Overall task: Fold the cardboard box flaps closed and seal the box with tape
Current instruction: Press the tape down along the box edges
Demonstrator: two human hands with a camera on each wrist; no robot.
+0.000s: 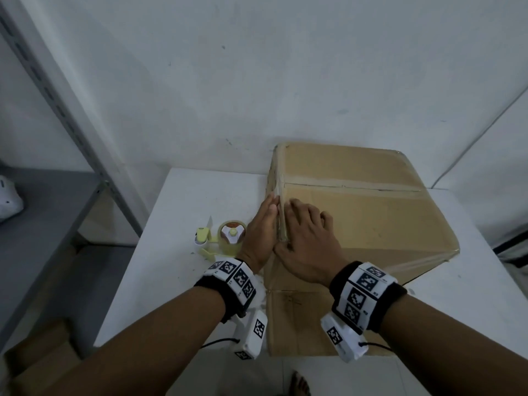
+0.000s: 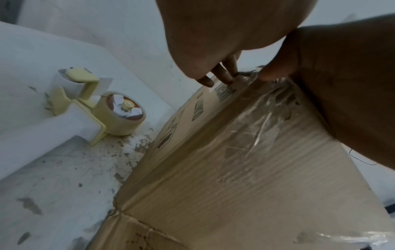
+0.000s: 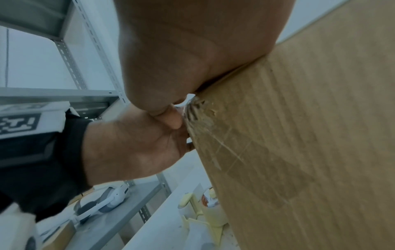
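A brown cardboard box stands on the white table with its top flaps folded shut. Clear tape runs along the centre seam, and more tape wraps the left top edge. My left hand lies flat against the box's left side just under that edge, fingers straight. My right hand presses flat on the top, beside the same edge, with its thumb over the corner. A yellow tape dispenser holding a roll sits on the table left of the box, just beyond my left hand.
A grey metal shelf stands to the left with a white device on it. Cardboard boxes lie on the floor at lower left. The white wall is close behind the box. A bare foot shows below the table's front edge.
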